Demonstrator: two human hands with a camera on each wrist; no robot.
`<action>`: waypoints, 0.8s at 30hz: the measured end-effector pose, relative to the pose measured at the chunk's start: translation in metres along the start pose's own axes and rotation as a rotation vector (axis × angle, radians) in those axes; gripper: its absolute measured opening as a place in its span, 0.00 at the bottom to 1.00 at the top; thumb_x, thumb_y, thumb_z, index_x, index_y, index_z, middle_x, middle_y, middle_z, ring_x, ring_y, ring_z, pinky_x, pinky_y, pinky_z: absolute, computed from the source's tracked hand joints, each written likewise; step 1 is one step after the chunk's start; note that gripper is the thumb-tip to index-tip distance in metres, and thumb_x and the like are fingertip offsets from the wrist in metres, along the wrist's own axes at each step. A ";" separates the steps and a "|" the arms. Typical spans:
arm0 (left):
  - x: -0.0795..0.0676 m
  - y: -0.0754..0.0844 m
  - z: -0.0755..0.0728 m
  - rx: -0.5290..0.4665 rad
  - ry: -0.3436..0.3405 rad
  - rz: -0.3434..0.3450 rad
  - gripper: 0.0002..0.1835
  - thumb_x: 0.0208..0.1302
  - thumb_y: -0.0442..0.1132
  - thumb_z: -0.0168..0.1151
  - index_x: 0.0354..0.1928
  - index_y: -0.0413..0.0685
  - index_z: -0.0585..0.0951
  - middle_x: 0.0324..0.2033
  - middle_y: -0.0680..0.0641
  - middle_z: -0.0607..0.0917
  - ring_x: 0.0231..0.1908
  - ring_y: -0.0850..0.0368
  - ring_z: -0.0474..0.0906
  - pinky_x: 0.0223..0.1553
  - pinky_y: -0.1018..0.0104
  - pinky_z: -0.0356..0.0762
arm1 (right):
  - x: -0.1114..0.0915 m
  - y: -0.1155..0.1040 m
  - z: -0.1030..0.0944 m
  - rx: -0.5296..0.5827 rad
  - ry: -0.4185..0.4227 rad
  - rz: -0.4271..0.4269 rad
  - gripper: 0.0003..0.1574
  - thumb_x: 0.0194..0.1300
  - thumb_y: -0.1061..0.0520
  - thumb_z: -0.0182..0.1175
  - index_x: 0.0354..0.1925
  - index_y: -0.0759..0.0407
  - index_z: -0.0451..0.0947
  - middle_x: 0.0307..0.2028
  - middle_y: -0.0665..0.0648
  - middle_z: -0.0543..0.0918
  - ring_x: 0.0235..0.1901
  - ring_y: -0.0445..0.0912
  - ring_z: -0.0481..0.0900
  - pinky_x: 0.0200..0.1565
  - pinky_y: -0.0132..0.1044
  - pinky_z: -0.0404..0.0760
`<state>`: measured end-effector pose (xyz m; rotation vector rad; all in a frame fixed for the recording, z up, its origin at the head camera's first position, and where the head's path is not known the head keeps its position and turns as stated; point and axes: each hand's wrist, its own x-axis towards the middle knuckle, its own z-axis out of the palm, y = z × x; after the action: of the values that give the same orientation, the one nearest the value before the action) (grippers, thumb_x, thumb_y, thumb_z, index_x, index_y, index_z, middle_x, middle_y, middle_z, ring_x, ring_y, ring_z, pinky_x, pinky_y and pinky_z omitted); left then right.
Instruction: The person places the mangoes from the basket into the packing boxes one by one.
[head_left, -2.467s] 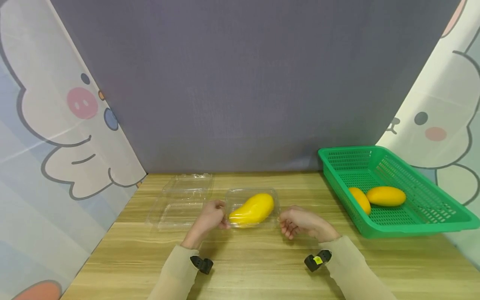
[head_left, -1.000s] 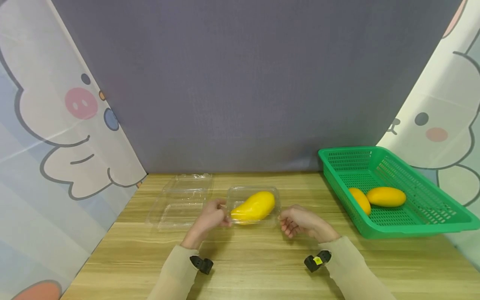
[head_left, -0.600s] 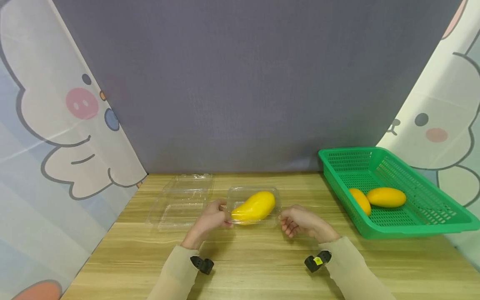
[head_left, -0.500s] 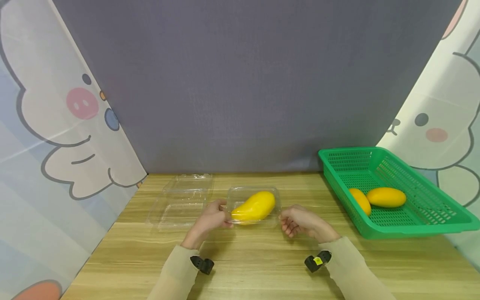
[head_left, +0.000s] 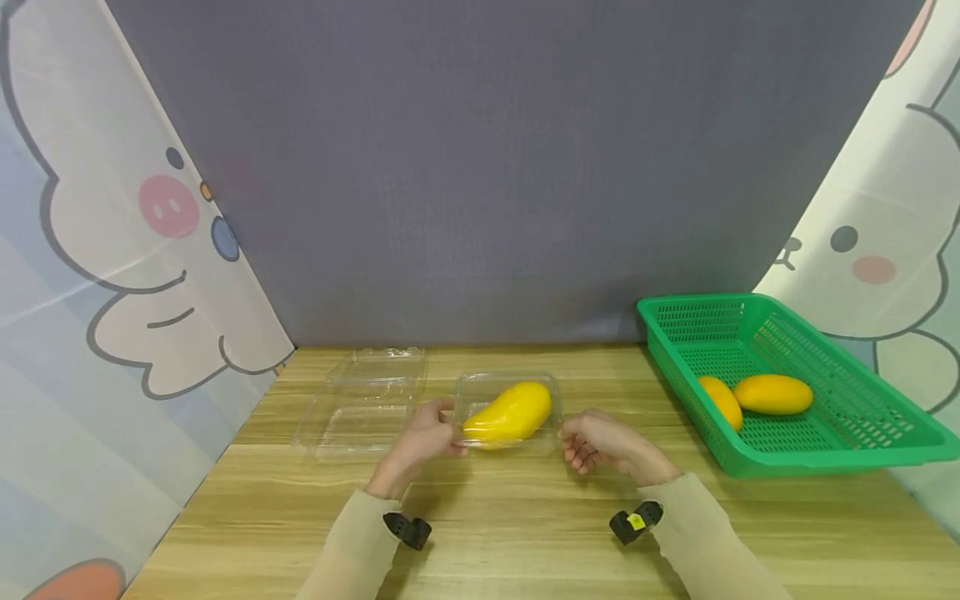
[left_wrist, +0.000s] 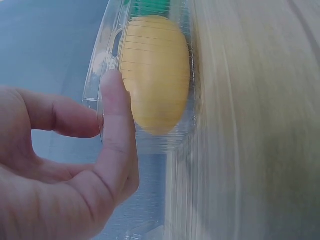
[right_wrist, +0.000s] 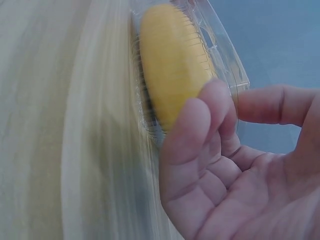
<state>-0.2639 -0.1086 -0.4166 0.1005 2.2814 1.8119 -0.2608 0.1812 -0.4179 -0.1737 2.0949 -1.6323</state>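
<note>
Head: filled box [head_left: 476, 392] sits between left hand [head_left: 422, 435] and right hand [head_left: 604, 442].

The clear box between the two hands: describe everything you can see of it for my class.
The clear box looks like thin, shiny plastic, with ribbed sides, rounded corners and a rim. It seems to sit upright on the wooden table, one yellow fruit inside. The left hand pinches its near left corner, the right hand its near right corner. It seems closed; whether latched, I cannot tell.
</note>
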 end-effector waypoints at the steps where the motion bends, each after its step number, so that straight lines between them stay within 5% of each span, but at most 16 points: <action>1: 0.000 0.000 0.000 -0.004 0.000 -0.004 0.38 0.57 0.23 0.56 0.71 0.23 0.59 0.43 0.32 0.74 0.31 0.50 0.81 0.37 0.61 0.87 | 0.000 0.000 0.000 -0.003 -0.001 0.000 0.11 0.65 0.59 0.52 0.26 0.62 0.73 0.22 0.54 0.76 0.20 0.43 0.73 0.25 0.33 0.77; 9: 0.000 -0.001 0.001 0.002 -0.020 0.002 0.39 0.57 0.25 0.57 0.72 0.23 0.57 0.42 0.34 0.75 0.32 0.50 0.82 0.39 0.61 0.87 | -0.006 -0.005 0.001 -0.159 0.114 -0.006 0.11 0.62 0.60 0.53 0.25 0.62 0.74 0.19 0.54 0.75 0.19 0.44 0.72 0.24 0.33 0.77; 16: 0.001 -0.001 0.001 -0.007 -0.039 0.018 0.39 0.58 0.26 0.57 0.72 0.23 0.58 0.41 0.35 0.75 0.32 0.49 0.82 0.39 0.60 0.87 | -0.017 -0.025 0.008 -0.611 0.421 -0.063 0.13 0.67 0.53 0.57 0.35 0.64 0.77 0.27 0.59 0.79 0.25 0.49 0.74 0.25 0.41 0.76; 20: 0.001 -0.002 0.003 -0.013 -0.024 0.016 0.38 0.57 0.25 0.57 0.71 0.22 0.59 0.40 0.35 0.75 0.31 0.50 0.82 0.38 0.61 0.87 | -0.014 -0.032 0.019 -0.828 0.505 -0.177 0.25 0.66 0.50 0.58 0.51 0.69 0.79 0.42 0.65 0.84 0.37 0.56 0.81 0.39 0.51 0.83; 24: 0.001 -0.002 0.007 -0.001 -0.018 0.016 0.38 0.57 0.25 0.57 0.71 0.21 0.59 0.39 0.35 0.75 0.31 0.50 0.82 0.38 0.61 0.87 | -0.005 -0.036 0.036 -1.005 0.521 -0.325 0.37 0.66 0.44 0.63 0.62 0.70 0.75 0.57 0.72 0.79 0.57 0.65 0.76 0.60 0.61 0.74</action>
<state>-0.2637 -0.1023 -0.4198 0.1350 2.2737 1.8123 -0.2478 0.1413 -0.3887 -0.4611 3.2736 -0.6263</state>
